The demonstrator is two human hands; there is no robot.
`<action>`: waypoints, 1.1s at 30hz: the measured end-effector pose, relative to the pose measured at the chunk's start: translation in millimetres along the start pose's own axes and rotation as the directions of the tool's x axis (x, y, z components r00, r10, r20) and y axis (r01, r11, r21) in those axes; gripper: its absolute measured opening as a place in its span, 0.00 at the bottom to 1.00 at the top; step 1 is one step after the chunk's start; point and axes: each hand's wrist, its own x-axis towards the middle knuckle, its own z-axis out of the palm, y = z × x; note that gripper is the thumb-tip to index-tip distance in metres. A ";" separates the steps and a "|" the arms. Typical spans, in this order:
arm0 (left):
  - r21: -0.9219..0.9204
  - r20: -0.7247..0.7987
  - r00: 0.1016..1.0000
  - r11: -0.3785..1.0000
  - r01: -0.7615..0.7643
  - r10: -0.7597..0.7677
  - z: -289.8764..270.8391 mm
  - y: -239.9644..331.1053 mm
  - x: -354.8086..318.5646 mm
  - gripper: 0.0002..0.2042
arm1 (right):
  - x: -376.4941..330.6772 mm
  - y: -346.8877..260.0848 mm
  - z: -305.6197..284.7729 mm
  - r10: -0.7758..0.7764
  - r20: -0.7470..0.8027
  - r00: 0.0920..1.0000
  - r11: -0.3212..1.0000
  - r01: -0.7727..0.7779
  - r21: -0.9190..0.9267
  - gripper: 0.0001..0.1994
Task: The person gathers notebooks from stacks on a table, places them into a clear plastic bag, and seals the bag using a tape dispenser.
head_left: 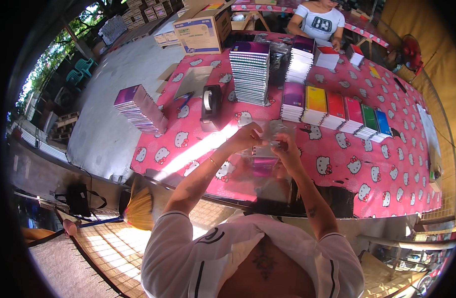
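Observation:
In front of me, near the table's front edge, a purple notebook (264, 167) lies in or under clear plastic. Its glossy wrap, which looks like a plastic bag (281, 127), spreads beyond the notebook's far end. My left hand (247, 138) pinches the plastic at the far left of the notebook. Opposite it, my right hand (288, 150) is closed on the plastic too, with bent fingers close to the left ones. Just beyond my left hand stands a black tape dispenser (211, 110). Shine on the plastic partly hides the notebook.
Past my hands runs a row of notebook stacks in purple (293, 95), yellow (316, 98), red, pink, green and blue. Taller stacks (250, 74) rise behind, and another stack (138, 109) stands left. A cardboard box (200, 36) is farther back. Across the table, a person (321, 22) handles notebooks.

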 end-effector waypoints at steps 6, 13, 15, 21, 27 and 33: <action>0.214 -0.800 0.600 0.942 0.259 0.017 -127.9 -113.2 -29.0 0.20 | -1.0 -4.1 17.7 -0.019 -0.007 1.000 0.998 0.019 -0.065 0.20; -0.705 -0.637 0.595 0.682 -0.194 -0.490 -90.7 -110.3 -22.4 0.08 | -3.3 -0.6 4.7 -0.048 -0.102 0.994 0.987 0.031 -0.158 0.17; -0.787 -0.542 0.663 0.587 -0.187 -0.516 -91.8 -135.0 -45.4 0.07 | -5.0 -0.3 14.6 -0.067 -0.078 0.995 0.985 0.054 -0.165 0.16; 0.715 -0.563 0.821 0.555 0.425 0.096 -130.3 -57.0 -43.6 0.11 | -2.3 -0.6 12.0 -0.113 -0.089 0.990 0.983 0.098 -0.155 0.16; 0.616 0.545 0.804 0.536 -0.577 0.239 -28.0 102.7 11.5 0.10 | -1.0 4.1 13.7 -0.071 -0.085 0.994 0.991 0.060 -0.120 0.20; 0.488 0.614 0.761 0.859 -0.156 -0.211 -19.5 32.7 78.6 0.20 | -6.4 -1.3 6.0 -0.050 -0.034 0.998 0.995 0.047 -0.093 0.23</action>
